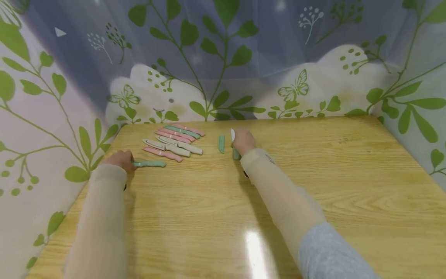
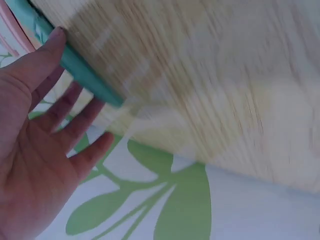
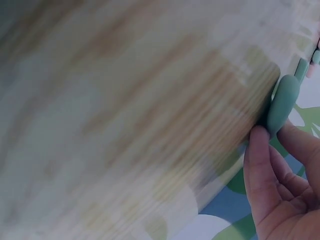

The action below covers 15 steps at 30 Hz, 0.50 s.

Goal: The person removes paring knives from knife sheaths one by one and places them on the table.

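Right hand [image 1: 245, 140] gripped a green-handled knife [image 1: 236, 154].
Green sheath [image 1: 221, 144] lay just left, long axis forward; left hand [image 1: 120, 159], farther off, pinched another green knife [image 1: 150, 164].

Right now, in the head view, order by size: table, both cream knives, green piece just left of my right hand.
1. Table
2. Nearer cream knife, farther cream knife: too alike to rank
3. Green piece

Beige sleeves [image 1: 282, 197], grey right upper-arm fabric [image 1: 331, 250]
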Each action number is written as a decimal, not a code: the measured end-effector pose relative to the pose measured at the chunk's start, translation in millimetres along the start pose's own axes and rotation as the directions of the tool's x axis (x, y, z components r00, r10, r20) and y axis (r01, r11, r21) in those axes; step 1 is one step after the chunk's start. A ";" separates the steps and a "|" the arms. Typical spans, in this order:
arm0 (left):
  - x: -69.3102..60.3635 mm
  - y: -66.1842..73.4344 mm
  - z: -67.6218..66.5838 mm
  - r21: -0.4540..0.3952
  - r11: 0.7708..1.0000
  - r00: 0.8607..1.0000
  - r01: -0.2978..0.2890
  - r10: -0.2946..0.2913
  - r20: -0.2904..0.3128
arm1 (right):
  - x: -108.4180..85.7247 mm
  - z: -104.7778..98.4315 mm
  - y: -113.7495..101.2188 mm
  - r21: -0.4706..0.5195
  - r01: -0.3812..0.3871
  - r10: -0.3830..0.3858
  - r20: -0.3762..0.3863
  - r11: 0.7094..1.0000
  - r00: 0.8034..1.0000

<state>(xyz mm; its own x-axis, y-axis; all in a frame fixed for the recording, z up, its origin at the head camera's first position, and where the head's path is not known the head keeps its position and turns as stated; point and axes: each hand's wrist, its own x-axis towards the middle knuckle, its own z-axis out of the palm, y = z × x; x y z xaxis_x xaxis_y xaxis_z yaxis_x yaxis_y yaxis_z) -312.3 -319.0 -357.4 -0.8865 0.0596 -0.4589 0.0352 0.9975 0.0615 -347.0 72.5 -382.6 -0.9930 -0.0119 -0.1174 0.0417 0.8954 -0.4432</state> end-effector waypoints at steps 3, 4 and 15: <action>-4.8 -3.2 -4.0 0.007 1.000 1.000 -0.024 0.024 0.011 | 0.2 1.5 0.6 0.002 0.001 -0.001 -0.008 1.000 1.000; -6.9 -4.3 -5.2 0.003 1.000 1.000 -0.025 0.025 0.015 | 0.7 1.9 0.9 -0.002 0.003 -0.003 -0.011 1.000 1.000; -21.0 -10.1 -11.3 -0.119 0.981 0.986 -0.152 0.159 0.049 | 2.2 2.9 2.3 -0.032 0.003 -0.003 -0.002 0.999 1.000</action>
<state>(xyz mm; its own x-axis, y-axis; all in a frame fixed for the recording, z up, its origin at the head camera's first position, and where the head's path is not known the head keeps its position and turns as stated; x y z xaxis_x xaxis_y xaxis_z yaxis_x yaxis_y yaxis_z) -299.2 -330.8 -338.4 -0.8460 0.2191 -0.4860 0.1145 0.9650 0.2358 -348.7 73.3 -386.4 -0.9934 -0.0136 -0.1142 0.0353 0.9092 -0.4148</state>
